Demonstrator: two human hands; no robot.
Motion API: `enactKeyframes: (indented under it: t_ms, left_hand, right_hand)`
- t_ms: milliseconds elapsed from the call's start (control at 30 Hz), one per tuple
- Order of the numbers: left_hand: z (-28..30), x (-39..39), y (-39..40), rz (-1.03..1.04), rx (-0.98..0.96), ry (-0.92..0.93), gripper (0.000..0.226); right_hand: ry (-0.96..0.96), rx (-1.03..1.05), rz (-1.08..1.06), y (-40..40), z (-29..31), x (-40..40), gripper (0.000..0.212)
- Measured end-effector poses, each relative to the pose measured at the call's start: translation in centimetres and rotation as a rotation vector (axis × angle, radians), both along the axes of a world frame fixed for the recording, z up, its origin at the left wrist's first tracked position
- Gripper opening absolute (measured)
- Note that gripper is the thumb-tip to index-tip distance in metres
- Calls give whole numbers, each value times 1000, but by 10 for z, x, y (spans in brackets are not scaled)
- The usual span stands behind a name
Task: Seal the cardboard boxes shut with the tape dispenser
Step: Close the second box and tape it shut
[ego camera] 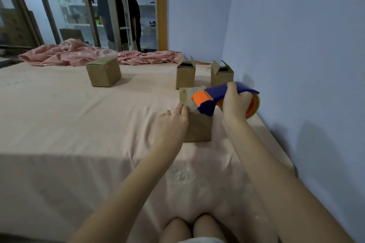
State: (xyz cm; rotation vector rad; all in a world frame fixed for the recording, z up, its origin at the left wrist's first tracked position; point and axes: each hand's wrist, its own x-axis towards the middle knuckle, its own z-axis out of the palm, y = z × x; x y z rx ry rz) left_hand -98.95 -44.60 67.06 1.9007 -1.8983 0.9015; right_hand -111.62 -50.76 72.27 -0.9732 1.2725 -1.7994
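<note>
A pink bedsheet (79,116) spreads wide across the bed, with a pale blue wall (296,35) tight along its right side. Down to the fingers: the right hand (236,101) has fingers and thumb wrapped round the blue handle of the tape dispenser (221,96), and the orange roller end sits low over the top of the nearest cardboard box (197,122), apparently touching it, with the orange tape roll behind the palm. The left hand (171,122) lies with straight fingers pressed flat to the box's left side, fingertips up at the top edge. That box has its flaps down and stands on the sheet just ahead of both forearms, right of centre.

Further out, two open boxes stand close together near the wall: one (185,75) just behind the nearest box, the other (221,74) to its right, both with flaps up. Well apart to the left sits a closed box (103,72). Beyond it, a crumpled pink blanket (88,55) runs along the far edge of the bed. At the back, glass doors (59,6) and a person in dark clothes (132,17) standing by white shelves (146,6). Bare knees (195,227) show at the bottom.
</note>
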Motion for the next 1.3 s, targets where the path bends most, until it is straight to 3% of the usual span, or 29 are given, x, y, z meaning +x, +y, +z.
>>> enactKeyframes:
  t_ms: [167, 433, 733, 967, 1300]
  left_hand:
    - [1, -1, -3, 27, 7, 7, 30]
    - [1, -2, -4, 42, 27, 10, 29]
    - [1, 0, -8, 43, 49, 39, 31]
    - [2, 1, -7, 59, 69, 13, 28]
    - [-1, -2, -6, 69, 62, 5, 39]
  right_hand:
    - [-8, -49, -36, 2, -2, 2, 8]
    - [239, -162, -52, 0, 10, 4, 14]
    - [109, -49, -37, 0, 14, -3, 7]
    - [-180, -38, -70, 7, 5, 3, 24]
    - [-56, -40, -102, -1, 7, -8, 29]
